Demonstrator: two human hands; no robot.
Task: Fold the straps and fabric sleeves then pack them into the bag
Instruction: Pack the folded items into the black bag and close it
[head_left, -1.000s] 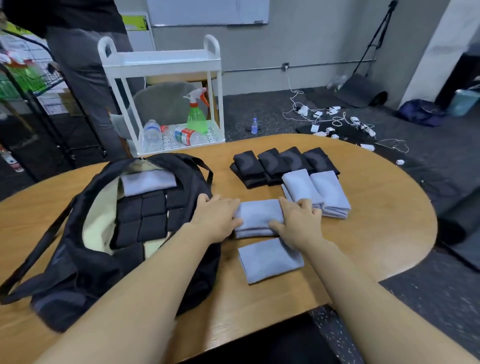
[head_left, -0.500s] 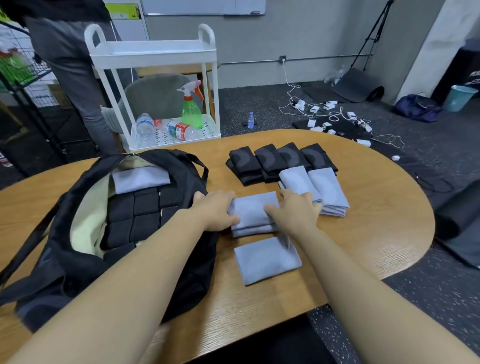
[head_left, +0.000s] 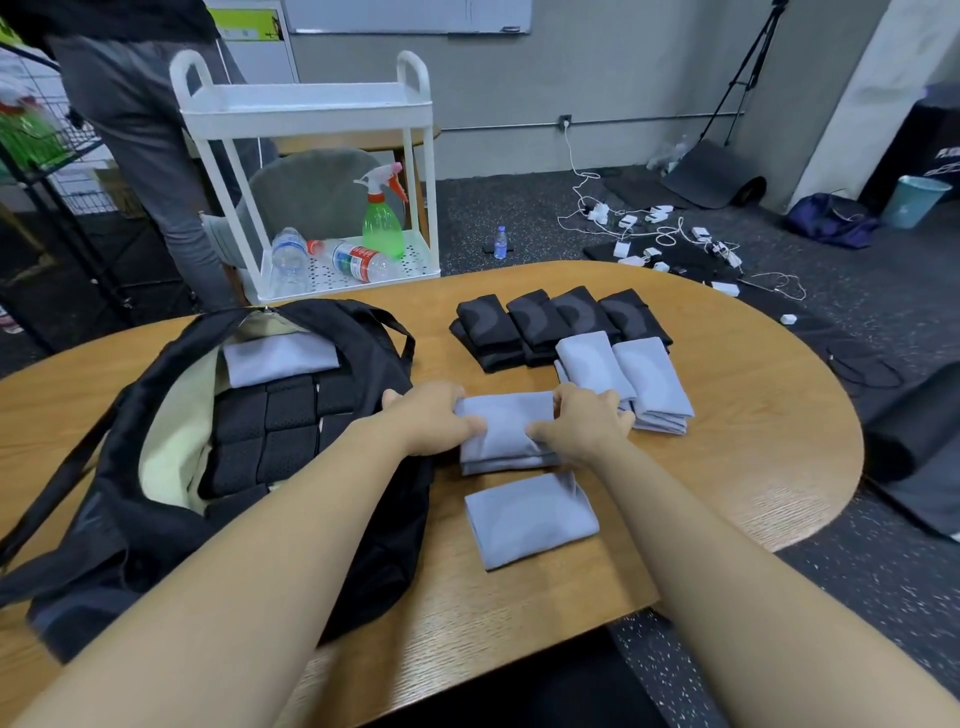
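Head view, the only one I have: I am looking down on a rounded wooden table (head_left: 727, 467), and I will place everything from the open black bag (head_left: 130, 519) lying on its left part. My left hand (head_left: 431, 421) sits just right of the bag's edge, fingers curled over the left end of a folded stack of grey sleeves (head_left: 506, 431), thumb on top. My right hand (head_left: 584, 421) grips the right end of that same stack in the same way, so both hands hold it between them; I cannot tell if it is lifted or touching the wood.

Nearer to me from that stack, still right of the bag, lies a single folded grey sleeve (head_left: 530, 519), flat on the table. Farther right of the bag and just beyond my right hand are two more grey folded piles (head_left: 628, 379), side by side. Behind those, farther from me, is a row of folded black straps (head_left: 556, 322).

Inside the bag I see black folded pieces (head_left: 275, 421) packed in rows against a pale lining, with one grey folded piece (head_left: 280, 358) at the far end.

Beyond the bag stands a white cart (head_left: 306, 104) holding a green spray bottle (head_left: 383, 218) and water bottles.
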